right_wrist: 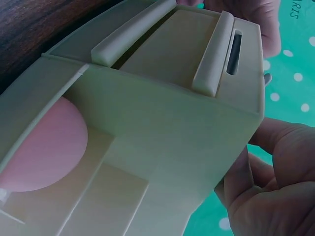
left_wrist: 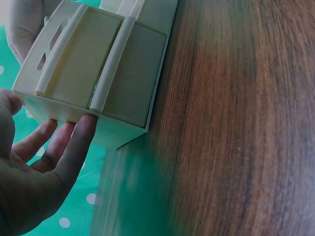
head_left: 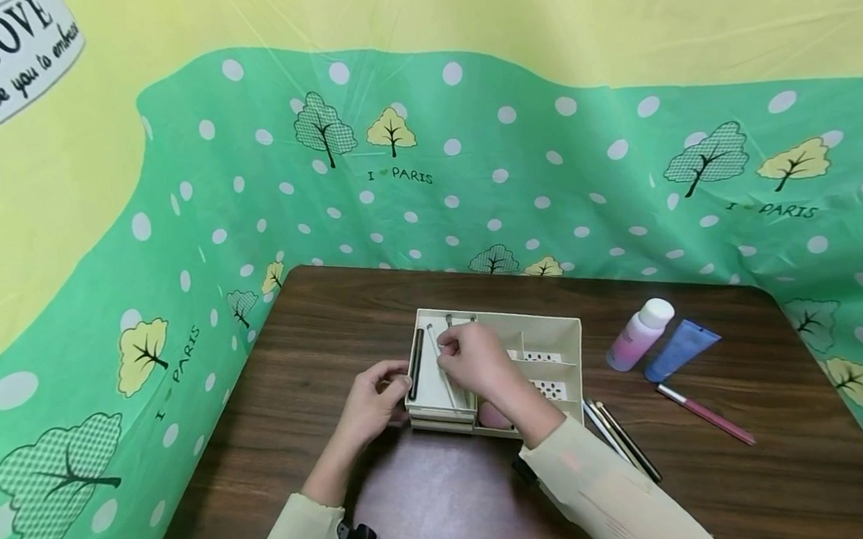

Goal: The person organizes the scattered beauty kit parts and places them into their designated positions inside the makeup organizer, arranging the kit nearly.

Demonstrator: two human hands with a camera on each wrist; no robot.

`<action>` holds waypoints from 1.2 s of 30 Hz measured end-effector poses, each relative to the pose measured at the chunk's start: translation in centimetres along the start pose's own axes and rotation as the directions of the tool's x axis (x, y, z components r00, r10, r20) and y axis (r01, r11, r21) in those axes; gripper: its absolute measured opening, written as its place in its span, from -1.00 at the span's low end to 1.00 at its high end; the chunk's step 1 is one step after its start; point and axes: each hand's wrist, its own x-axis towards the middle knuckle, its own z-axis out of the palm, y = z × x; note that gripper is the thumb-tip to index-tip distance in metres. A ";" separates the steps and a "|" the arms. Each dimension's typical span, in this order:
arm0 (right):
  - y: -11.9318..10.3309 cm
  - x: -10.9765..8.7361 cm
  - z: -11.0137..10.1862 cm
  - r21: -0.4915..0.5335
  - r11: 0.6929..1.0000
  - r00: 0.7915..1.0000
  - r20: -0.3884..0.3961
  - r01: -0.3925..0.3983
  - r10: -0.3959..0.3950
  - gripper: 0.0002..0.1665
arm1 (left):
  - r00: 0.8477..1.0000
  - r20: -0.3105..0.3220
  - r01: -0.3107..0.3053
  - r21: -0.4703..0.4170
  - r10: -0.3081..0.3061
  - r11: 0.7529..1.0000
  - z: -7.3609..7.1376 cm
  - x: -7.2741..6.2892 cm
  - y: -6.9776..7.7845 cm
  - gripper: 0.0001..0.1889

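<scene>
A cream desktop organizer box has shallow drawers under a flat top tray on its left and open compartments on its right. My left hand holds its left side, with fingers against the wall and the thumb by the upper rim. Over the tray, my right hand pinches a thin, light-coloured stick, shaped like a pencil. Its fingertips are partly hidden in the right wrist view. A black pen lies along the tray's left edge. Inside a front compartment sits a pink rounded thing.
To the right of the box stand a pink-and-purple bottle with a white cap and a blue tube. A pink pen and several slim pencils lie on the dark wooden table. Green-and-yellow printed cloth surrounds the back and sides.
</scene>
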 end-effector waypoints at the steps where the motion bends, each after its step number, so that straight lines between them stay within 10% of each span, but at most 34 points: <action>1: 0.0 0.1 0.1 -0.003 1.000 1.000 -0.006 0.003 -0.003 -0.70 | 1.000 0.001 0.000 -0.001 0.000 1.000 0.0 0.0 0.0 -0.68; 14: -0.3 0.4 0.5 -0.046 0.999 1.000 -0.021 0.012 -0.013 -0.72 | 1.000 0.010 -0.004 -0.003 0.004 1.000 0.3 0.0 0.5 -0.66; 36: 2.2 -3.0 -3.6 0.169 0.984 0.997 -0.033 -0.062 0.069 -0.59 | 1.000 -0.019 0.007 0.007 -0.006 1.000 0.3 -0.2 0.3 -0.68</action>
